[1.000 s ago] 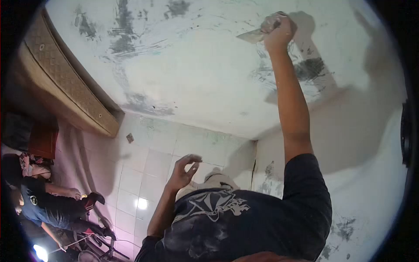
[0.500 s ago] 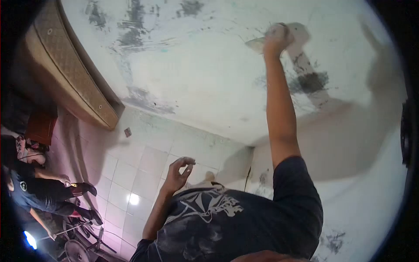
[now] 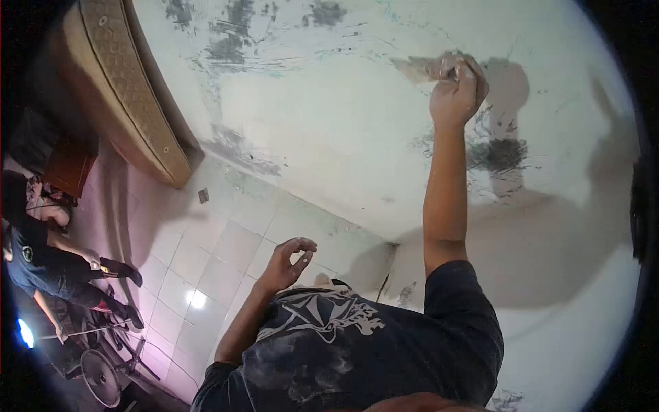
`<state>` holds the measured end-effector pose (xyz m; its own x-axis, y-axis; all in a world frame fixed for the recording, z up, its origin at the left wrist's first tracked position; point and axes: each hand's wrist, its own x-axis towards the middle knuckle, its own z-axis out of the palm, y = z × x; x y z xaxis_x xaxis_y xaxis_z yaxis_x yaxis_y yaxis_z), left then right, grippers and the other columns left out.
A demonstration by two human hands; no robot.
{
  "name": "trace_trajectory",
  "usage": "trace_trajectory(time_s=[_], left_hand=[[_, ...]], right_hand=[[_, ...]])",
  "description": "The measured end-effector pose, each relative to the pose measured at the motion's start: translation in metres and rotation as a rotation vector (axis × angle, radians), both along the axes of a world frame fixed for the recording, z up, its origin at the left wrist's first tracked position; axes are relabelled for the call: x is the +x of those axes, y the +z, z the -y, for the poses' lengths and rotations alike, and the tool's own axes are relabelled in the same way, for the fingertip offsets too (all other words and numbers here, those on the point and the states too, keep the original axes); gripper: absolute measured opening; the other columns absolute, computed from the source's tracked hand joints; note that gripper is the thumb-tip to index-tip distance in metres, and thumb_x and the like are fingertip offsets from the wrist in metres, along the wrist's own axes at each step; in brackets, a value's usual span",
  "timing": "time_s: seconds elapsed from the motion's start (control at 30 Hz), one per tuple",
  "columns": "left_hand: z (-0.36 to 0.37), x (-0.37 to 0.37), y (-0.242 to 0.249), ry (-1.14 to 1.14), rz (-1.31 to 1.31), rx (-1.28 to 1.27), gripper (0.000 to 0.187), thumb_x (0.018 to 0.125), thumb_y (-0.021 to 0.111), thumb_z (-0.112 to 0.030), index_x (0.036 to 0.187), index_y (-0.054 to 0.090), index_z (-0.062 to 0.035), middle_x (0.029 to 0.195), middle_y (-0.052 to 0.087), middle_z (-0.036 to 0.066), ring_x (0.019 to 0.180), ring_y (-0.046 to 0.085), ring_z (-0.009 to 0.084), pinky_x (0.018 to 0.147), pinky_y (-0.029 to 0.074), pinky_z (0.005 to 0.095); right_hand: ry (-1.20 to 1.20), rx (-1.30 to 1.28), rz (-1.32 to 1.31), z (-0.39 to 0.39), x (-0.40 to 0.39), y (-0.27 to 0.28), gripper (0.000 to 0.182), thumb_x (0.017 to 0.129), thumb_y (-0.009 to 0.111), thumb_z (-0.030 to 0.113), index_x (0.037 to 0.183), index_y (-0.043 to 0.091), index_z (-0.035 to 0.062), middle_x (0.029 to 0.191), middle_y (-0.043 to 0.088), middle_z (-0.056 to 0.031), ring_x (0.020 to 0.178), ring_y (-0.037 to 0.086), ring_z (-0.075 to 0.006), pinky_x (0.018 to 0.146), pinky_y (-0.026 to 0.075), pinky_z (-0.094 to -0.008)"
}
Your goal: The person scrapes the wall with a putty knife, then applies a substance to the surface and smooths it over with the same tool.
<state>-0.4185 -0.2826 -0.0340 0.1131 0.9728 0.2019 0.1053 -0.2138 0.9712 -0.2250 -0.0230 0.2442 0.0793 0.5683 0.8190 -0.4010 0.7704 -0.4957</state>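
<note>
My right hand (image 3: 461, 89) reaches up to the wall and is closed around a putty knife (image 3: 412, 69). Its broad, thin blade points left, at or very close to the pale, patchy wall (image 3: 322, 103). Fingers hide most of the handle. Below the hand, a dark grey patch (image 3: 506, 155) marks the wall, with scraped streaks around it. My left hand (image 3: 288, 264) hangs in front of my chest, fingers loosely curved and thumb a little apart, with nothing visible in it. Whitish dust shows on its fingertips.
A tan mattress (image 3: 127, 89) leans along the wall at upper left. Pale tiles (image 3: 199, 264) cover the floor, where a small dark piece (image 3: 203, 196) lies. At lower left another person (image 3: 51, 264) is beside a bright lamp (image 3: 26, 334) and a round-based metal stand (image 3: 101, 378).
My right hand and the putty knife have moved slightly right and down in view. The whole view has shifted a little. My left hand keeps nearly the same curved pose.
</note>
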Motion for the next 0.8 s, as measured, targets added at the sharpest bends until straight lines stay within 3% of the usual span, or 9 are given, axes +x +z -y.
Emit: trace_trajectory(time_s=[0.23,0.27,0.3,0.37,0.4,0.43,0.6,0.73,0.8], left_hand=[[-0.01,0.009,-0.005,0.079,0.053,0.05,0.012,0.085,0.062,0.003,0.097,0.062,0.0021,0.094,0.066,0.012,0.089,0.064,0.0215,0.081,0.05,0.0323],[-0.009,0.01,-0.004,0.1,0.03,0.014,0.015,0.084,0.063,0.003,0.099,0.063,0.0019,0.094,0.067,0.012,0.089,0.064,0.0221,0.081,0.05,0.0327],[-0.01,0.009,-0.007,0.112,0.037,0.015,0.015,0.084,0.063,0.003,0.099,0.063,0.0019,0.094,0.067,0.012,0.089,0.064,0.0221,0.081,0.05,0.0327],[-0.01,0.008,-0.006,0.079,0.0,-0.002,0.016,0.089,0.059,0.0,0.105,0.061,0.0004,0.102,0.065,0.012,0.099,0.063,0.023,0.087,0.05,0.0369],[-0.007,0.009,0.001,0.093,-0.058,-0.072,0.015,0.089,0.059,-0.002,0.104,0.061,-0.0005,0.101,0.066,0.011,0.099,0.063,0.0219,0.087,0.049,0.0365],[-0.008,0.013,0.001,0.118,-0.049,-0.085,0.015,0.089,0.059,-0.002,0.104,0.061,-0.0005,0.101,0.066,0.011,0.099,0.063,0.0219,0.087,0.049,0.0365],[0.001,0.028,0.009,0.198,-0.106,-0.074,0.015,0.087,0.062,-0.001,0.101,0.062,-0.0008,0.097,0.067,0.012,0.094,0.063,0.0241,0.083,0.049,0.0347],[-0.002,0.039,0.008,0.252,-0.12,-0.091,0.016,0.085,0.063,0.0,0.101,0.061,0.0,0.095,0.066,0.014,0.092,0.064,0.0254,0.082,0.05,0.0349],[-0.004,0.044,0.004,0.258,-0.097,-0.108,0.017,0.085,0.064,0.0,0.102,0.061,0.0003,0.095,0.066,0.014,0.092,0.064,0.0253,0.082,0.05,0.035]], right_hand=[[0.142,-0.014,0.367,-0.055,0.01,-0.01,0.018,0.085,0.048,0.011,0.07,0.041,0.0038,0.066,0.039,-0.0032,0.062,0.034,-0.0134,0.058,0.032,-0.0292],[-0.068,0.139,0.434,-0.065,0.01,-0.01,0.019,0.085,0.047,0.008,0.068,0.039,0.0037,0.064,0.036,-0.0017,0.057,0.03,-0.012,0.053,0.028,-0.029],[-0.056,0.142,0.442,-0.072,0.013,-0.008,0.019,0.085,0.047,0.008,0.068,0.039,0.0037,0.064,0.036,-0.0017,0.057,0.03,-0.012,0.053,0.028,-0.029],[0.203,0.246,0.285,-0.064,0.008,0.007,0.021,0.083,0.046,0.004,0.064,0.037,0.0031,0.062,0.033,-0.0007,0.054,0.027,-0.0111,0.05,0.025,-0.0299],[-0.034,0.157,0.282,-0.06,0.009,0.007,0.022,0.082,0.043,0.005,0.061,0.035,0.0046,0.062,0.03,-0.002,0.056,0.025,-0.0123,0.052,0.024,-0.0289],[0.203,0.263,0.268,-0.052,0.008,0.015,0.022,0.08,0.044,0.006,0.061,0.034,0.0049,0.062,0.031,-0.0013,0.056,0.025,-0.0115,0.052,0.023,-0.0287],[0.019,-0.147,0.216,-0.097,-0.013,-0.038,0.024,0.078,0.046,0.007,0.058,0.032,0.0054,0.06,0.03,0.0,0.054,0.026,-0.011,0.052,0.023,-0.0281],[0.182,0.144,0.064,-0.065,-0.007,-0.02,0.023,0.077,0.046,0.008,0.059,0.034,0.0038,0.056,0.031,0.0008,0.052,0.025,-0.0097,0.048,0.024,-0.0275],[0.023,0.196,0.167,-0.102,-0.007,-0.037,0.022,0.077,0.046,0.008,0.059,0.036,0.0034,0.056,0.033,0.0006,0.052,0.026,-0.0092,0.048,0.024,-0.0272]])
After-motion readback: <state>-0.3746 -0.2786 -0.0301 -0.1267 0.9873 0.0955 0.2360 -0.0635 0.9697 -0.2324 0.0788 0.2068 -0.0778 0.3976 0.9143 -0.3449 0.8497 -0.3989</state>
